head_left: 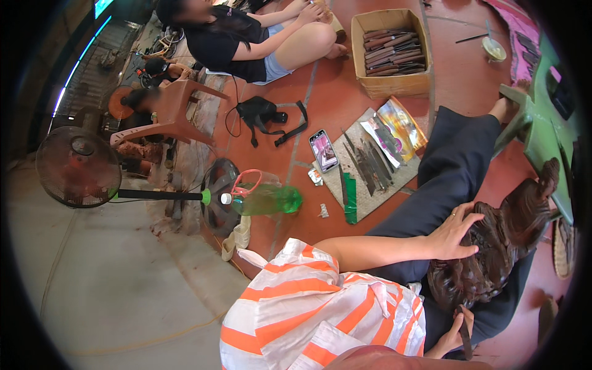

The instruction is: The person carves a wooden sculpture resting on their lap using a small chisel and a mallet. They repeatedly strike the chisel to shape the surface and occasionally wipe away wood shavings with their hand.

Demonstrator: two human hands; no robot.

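Note:
A glossy dark-brown carved figure, wood by its look, rests across my lap on dark trousers. On its upper edge lies my left hand, fingers spread and touching the carving, with a ring on one finger. At the lower end of the figure, my right hand is closed around a thin dark carving tool that sticks out past the fingers. The tool's tip against the carving is too small and dark to make out.
Flat blades lie on a grey board beside a phone. A cardboard box holds many wooden-handled tools. Nearby are a green bottle, a fan, a green plastic chair, a black bag and a seated person.

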